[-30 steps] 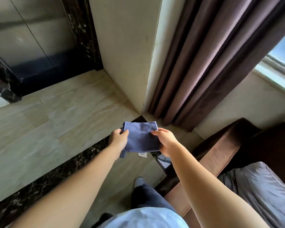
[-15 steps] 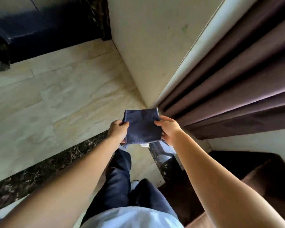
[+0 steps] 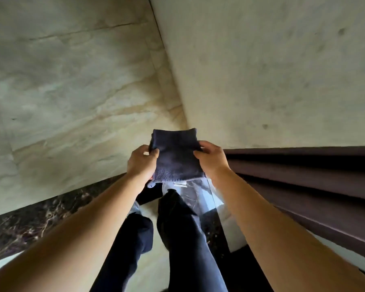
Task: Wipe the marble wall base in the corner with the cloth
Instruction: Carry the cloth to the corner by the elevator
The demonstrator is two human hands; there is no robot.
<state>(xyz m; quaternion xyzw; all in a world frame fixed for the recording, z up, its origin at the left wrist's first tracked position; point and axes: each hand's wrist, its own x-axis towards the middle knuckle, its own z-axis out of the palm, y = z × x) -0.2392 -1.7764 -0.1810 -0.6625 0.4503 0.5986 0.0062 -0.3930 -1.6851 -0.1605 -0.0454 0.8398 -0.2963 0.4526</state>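
Both hands up front: left hand [image 3: 142,163] and right hand [image 3: 211,159] each pinching a side of the folded dark cloth [image 3: 176,157], dark marble wall base [image 3: 30,224] probably untouched below.

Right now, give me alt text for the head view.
Both hands, left hand and right hand, hold a folded dark blue cloth up before a beige marble wall corner. Dark veined marble base below left, brown curtain right.

We see a furnished room, prob. home or hotel: beige marble walls [image 3: 72,85] at 11, dark marble base [image 3: 25,226] at 8, brown curtain [image 3: 303,175] at 3.
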